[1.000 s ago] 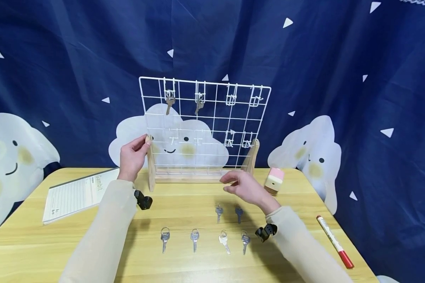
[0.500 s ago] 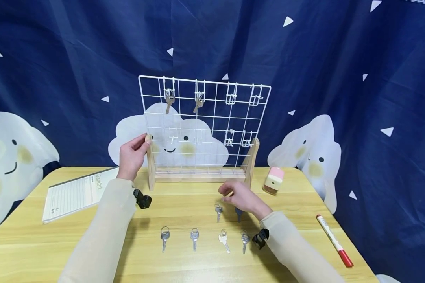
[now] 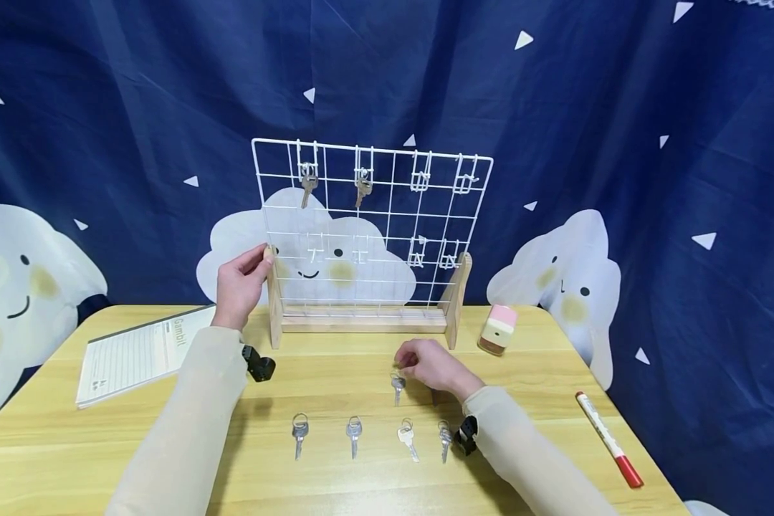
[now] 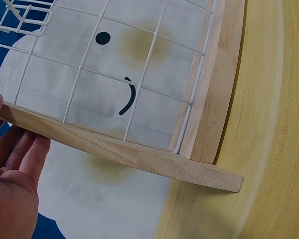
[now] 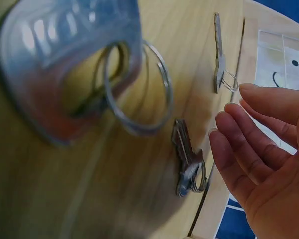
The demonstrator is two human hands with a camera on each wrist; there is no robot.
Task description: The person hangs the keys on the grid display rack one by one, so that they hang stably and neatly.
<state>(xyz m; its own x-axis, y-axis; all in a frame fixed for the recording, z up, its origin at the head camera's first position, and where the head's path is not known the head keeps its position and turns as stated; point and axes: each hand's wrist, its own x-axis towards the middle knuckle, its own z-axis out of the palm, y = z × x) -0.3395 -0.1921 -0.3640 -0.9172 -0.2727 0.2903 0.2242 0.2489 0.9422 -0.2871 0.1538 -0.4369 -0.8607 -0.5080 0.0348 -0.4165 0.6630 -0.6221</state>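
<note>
My left hand [image 3: 237, 287] grips the top of the wooden side post [image 4: 119, 154] of a white wire grid rack [image 3: 387, 213], thumb on one side and fingers on the other. Over the table, my right hand [image 3: 433, 364] hovers with loosely bent fingers by a silver key [image 3: 398, 388] with a ring. In the right wrist view, the thumb and fingertips are close to that key's ring [image 5: 230, 82]; nothing is held. Another key [image 5: 187, 159] lies below the hand, mostly covered in the head view. Two keys [image 3: 309, 190] hang on upper hooks of the rack.
Several ringed keys lie in a front row, including one at left [image 3: 299, 431] and one paler [image 3: 407, 434]. A notepad [image 3: 145, 355] lies at left. To the right are a pink and cream box-shaped object [image 3: 498, 330] and a red-capped marker [image 3: 609, 438].
My right hand has come down and slightly toward me, from beside the rack base to the rear pair of keys. The left hand has stayed on the post.
</note>
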